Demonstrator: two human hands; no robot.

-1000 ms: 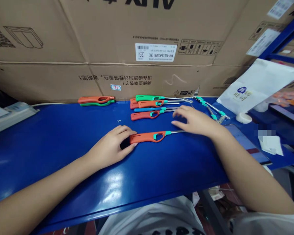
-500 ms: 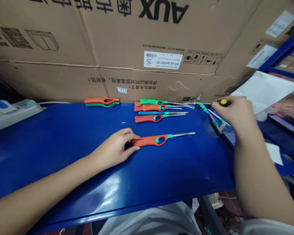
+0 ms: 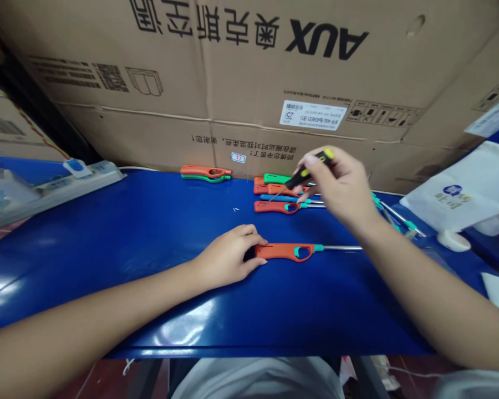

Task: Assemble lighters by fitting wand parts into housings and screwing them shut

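Note:
An orange long-nosed lighter [image 3: 289, 251] with a teal collar and a metal tube lies flat on the blue table [image 3: 149, 221]. My left hand [image 3: 228, 259] rests on the table with its fingers curled round the lighter's butt end. My right hand [image 3: 341, 185] is raised above the table behind the lighter, closed on a small screwdriver [image 3: 305, 173] with a yellow and black handle. Its thin shaft slants down and to the left, tip in the air over the row of lighters.
Several more lighters [image 3: 280, 195] lie in a group behind my hands; an orange and a green shell [image 3: 205, 173] sit further left. Large cardboard boxes [image 3: 249, 77] wall the back. A power strip [image 3: 62, 180] is at left, a white bag [image 3: 466, 188] at right.
My right hand left the lighter's tube, reached to the right edge, took the screwdriver and came back over the lighters. The left hand stayed on the lighter's end. The camera tilted up.

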